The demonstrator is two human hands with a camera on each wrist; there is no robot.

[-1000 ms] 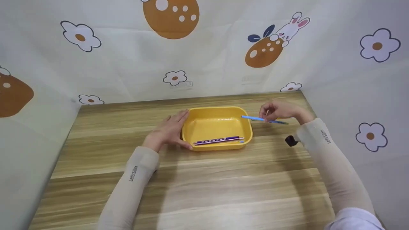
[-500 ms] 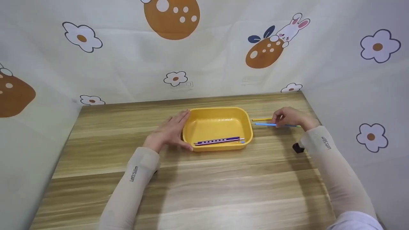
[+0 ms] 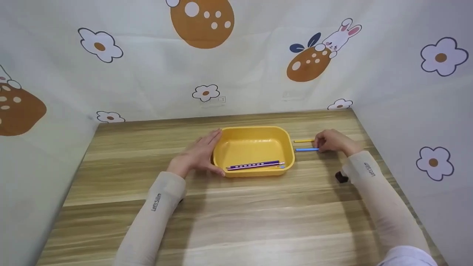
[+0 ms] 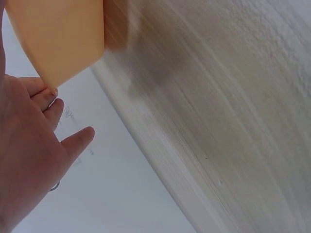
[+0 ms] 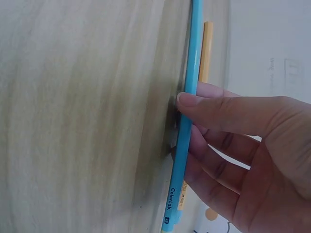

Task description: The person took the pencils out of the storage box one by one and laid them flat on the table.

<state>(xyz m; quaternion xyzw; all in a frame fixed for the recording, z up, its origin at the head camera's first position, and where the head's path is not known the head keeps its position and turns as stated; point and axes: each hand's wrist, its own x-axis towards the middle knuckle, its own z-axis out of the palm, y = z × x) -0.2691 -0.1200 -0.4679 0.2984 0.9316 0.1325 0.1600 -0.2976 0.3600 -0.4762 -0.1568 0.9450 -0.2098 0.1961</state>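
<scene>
In the head view, my left hand [image 3: 197, 153] rests against the left wall of a yellow rectangular tray [image 3: 291, 142], its fingers spread along the wall. The left wrist view shows those fingertips touching the tray's corner [image 4: 63, 39]. To the tray's right, my right hand [image 3: 334, 142] pinches a light blue pencil [image 3: 307, 149] between thumb and fingers, low over the table. Lettering shows near one end of the blue pencil [image 5: 181, 150] in the right wrist view. Behind it lies a yellow pencil [image 3: 303, 140], partly hidden by the hand. A purple dotted pencil [image 3: 253, 165] lies inside the tray.
The tray stands on a wood-grain table [image 3: 251, 214]. Other slim pencils, partly covered, lie beside the purple one along the tray's front wall. A pale printed cloth [image 3: 251, 81] rises behind the table and at both sides.
My right hand has carried the blue pencil away from over the tray's right rim, rightward and then toward the table's front. The yellow pencil behind has come into view. My left hand stays at the tray.
</scene>
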